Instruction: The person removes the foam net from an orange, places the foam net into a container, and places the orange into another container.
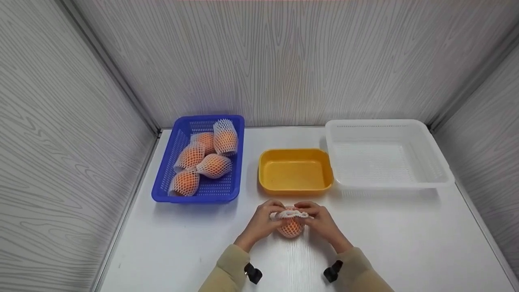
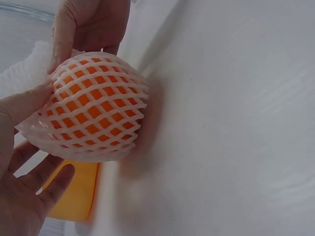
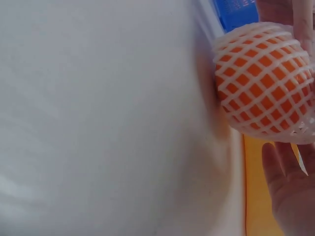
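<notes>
In the head view an orange fruit (image 1: 291, 229) in a white foam net (image 1: 299, 213) is held low over the table, just in front of the yellow tray (image 1: 296, 192). My left hand (image 1: 262, 222) grips the net's gathered top from the left, while my right hand (image 1: 323, 223) grips it from the right. The left wrist view shows the left thumb (image 2: 30, 102) pressed on the net near its opening, with the other fingers spread behind. Net mesh still covers the fruit's lower side. The fruit's far side is hidden.
At the left stands a blue basket (image 1: 239, 162) holding several netted orange fruits (image 1: 215, 165). A white basket (image 1: 393, 185) stands at the right, beside the yellow tray. Grain-patterned walls (image 1: 284, 61) close off the table (image 1: 194, 243) at the back and sides.
</notes>
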`<state>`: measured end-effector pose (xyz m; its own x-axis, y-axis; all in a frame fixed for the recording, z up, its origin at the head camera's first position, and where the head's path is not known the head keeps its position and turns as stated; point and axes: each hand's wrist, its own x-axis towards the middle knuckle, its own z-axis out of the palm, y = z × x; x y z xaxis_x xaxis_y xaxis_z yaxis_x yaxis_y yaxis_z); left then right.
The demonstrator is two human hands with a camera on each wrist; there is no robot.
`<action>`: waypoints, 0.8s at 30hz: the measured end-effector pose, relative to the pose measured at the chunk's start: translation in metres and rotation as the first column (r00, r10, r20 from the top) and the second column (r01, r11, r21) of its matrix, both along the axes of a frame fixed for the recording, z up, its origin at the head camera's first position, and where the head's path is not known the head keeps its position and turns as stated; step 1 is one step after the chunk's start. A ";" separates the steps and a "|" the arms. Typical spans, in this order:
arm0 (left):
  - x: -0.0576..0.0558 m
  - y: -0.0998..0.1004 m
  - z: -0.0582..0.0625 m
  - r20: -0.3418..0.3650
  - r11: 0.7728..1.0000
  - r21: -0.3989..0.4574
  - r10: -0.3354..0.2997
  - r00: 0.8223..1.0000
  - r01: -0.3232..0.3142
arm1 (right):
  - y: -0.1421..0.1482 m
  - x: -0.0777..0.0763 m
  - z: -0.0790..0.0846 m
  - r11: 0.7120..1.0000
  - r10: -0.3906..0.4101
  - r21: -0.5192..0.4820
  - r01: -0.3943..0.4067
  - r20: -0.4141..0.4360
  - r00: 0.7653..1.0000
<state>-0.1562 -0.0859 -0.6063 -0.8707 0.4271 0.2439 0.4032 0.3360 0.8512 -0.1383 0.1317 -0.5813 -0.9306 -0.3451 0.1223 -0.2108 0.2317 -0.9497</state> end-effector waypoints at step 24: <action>-0.001 -0.006 0.002 0.177 0.991 0.091 0.077 0.981 -0.094 | -0.003 0.003 -0.013 0.994 -0.004 -0.106 0.034 0.272 0.962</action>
